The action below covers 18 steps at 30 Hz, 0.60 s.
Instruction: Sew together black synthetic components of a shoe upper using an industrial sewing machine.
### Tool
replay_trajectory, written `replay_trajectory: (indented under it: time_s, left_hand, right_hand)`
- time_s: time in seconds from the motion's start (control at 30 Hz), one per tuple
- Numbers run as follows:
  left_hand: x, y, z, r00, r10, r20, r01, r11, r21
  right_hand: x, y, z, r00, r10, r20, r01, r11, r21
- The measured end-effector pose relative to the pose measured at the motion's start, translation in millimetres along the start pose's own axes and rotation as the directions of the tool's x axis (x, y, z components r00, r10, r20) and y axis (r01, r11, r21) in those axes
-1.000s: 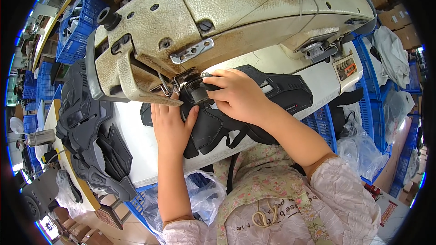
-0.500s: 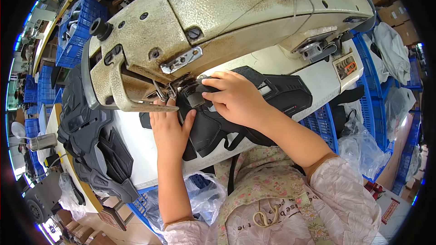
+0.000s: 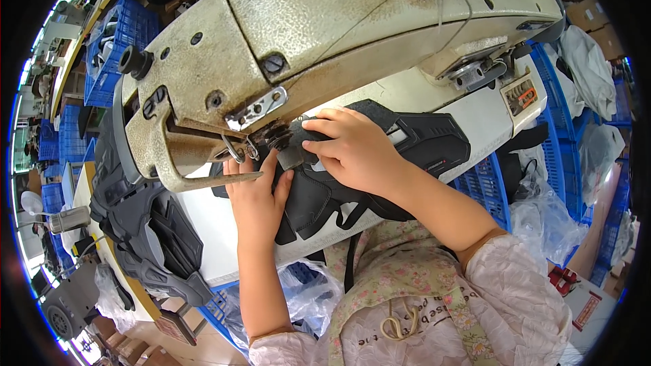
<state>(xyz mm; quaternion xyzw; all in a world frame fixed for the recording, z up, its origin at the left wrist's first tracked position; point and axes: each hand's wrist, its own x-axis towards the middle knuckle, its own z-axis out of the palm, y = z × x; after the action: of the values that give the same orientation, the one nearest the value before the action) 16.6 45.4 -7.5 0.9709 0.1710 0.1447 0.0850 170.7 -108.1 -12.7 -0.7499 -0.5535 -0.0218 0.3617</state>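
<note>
A black padded piece (image 3: 308,198) with stitched edges and straps lies under the needle area of a cream sewing machine (image 3: 380,24). My left hand (image 3: 258,193) rests on its left part, fingers stretched and thumb apart; some fingertips pass behind the machine's metal finger guard (image 3: 213,181). Close to the presser foot (image 3: 278,139), my right hand (image 3: 356,146) grips a raised dark grey flap (image 3: 293,152) of the piece, with its fingers bent. The needle tip itself cannot be made out.
More black padded pieces (image 3: 146,230) are heaped on the left of the white machine bed (image 3: 213,237). Blue crates (image 3: 483,190) stand right of the bed, with clear plastic bags (image 3: 542,220) beside them. A thread (image 3: 352,24) runs down across the machine head.
The view has shifted slightly, so the machine head sits farther left. My left index finger shows more beside the presser foot. My right hand keeps nearly the same place on the piece.
</note>
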Motion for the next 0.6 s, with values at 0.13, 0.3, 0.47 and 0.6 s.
replay_trajectory:
  time_s: [0.13,0.3,0.47,0.6]
  left_hand:
    - [3,2,-1,1.0,0.009,0.001,-0.009,1.0,-0.025]
    - [2,1,-2,1.0,0.013,-0.017,-0.014,0.999,-0.033]
    - [1,0,-4,0.994,-0.048,0.1,0.055,0.996,-0.063]
    - [2,0,-1,0.998,-0.005,0.056,0.006,1.0,-0.027]
  right_hand:
    - [-1,1,0,1.0,-0.017,-0.01,0.017,1.0,-0.014]
    - [-3,0,0,0.998,-0.06,-0.009,0.059,0.998,-0.036]
    - [-10,-6,-2,0.994,-0.089,0.066,0.092,0.995,-0.039]
    - [-14,-7,-5,0.991,-0.12,0.055,0.122,0.992,-0.034]
